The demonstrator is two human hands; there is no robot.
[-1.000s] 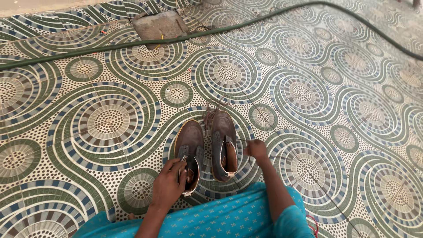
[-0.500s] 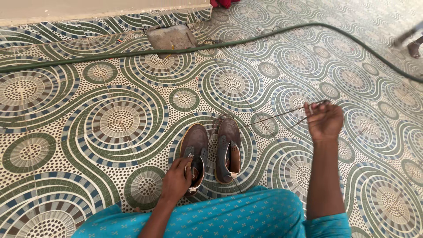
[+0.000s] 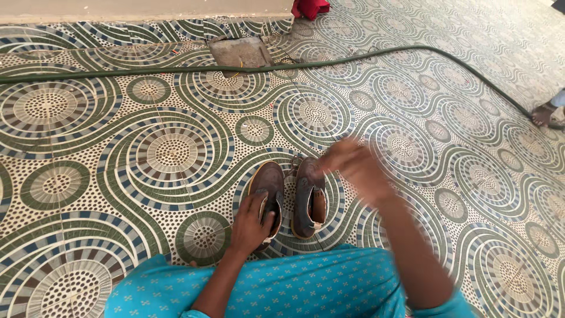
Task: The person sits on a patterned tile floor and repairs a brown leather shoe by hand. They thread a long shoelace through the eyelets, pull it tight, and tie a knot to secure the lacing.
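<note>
gripping the collar of the left boot point(image 3: 268, 191), the left hand point(image 3: 252, 222) is closed on it, just past the turquoise lap point(image 3: 282, 288). beside it stands the right boot point(image 3: 309, 200), the blurred right hand point(image 3: 353, 165) above its toe; whether it holds anything, i cannot tell. neither boot looks laced. farther off lie a hose point(image 3: 176, 72) and a drain cover point(image 3: 240, 52).

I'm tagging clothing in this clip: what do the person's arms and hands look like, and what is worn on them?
Both forearms are bare, with no sleeves showing. The left hand and the motion-blurred right hand wear no gloves; I see no rings, bangles or watch, though blur hides detail. Below is a turquoise garment with small pale motifs.
</note>
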